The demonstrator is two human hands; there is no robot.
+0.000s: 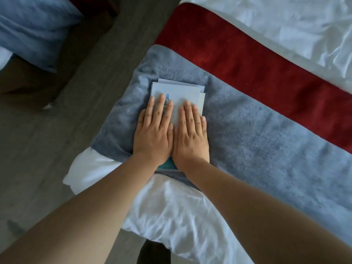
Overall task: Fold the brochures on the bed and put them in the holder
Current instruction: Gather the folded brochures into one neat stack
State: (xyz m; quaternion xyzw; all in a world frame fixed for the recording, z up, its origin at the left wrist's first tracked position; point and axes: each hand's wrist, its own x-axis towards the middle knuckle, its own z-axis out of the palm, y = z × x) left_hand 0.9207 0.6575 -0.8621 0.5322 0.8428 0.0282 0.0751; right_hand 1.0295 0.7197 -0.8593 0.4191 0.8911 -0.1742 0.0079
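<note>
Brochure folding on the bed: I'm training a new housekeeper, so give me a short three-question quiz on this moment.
1. True or false: both hands lie flat, palms down, on the brochures.
2. What do the brochures rest on? A) the red blanket B) the grey blanket C) the floor
3. Fill in: the printing on the top brochure is ____ in colour.

Key:
1. True. The left hand and right hand press side by side on the paper.
2. B. The grey blanket is beneath them; the red blanket lies farther away, and the floor is to the left.
3. Blue.
</note>
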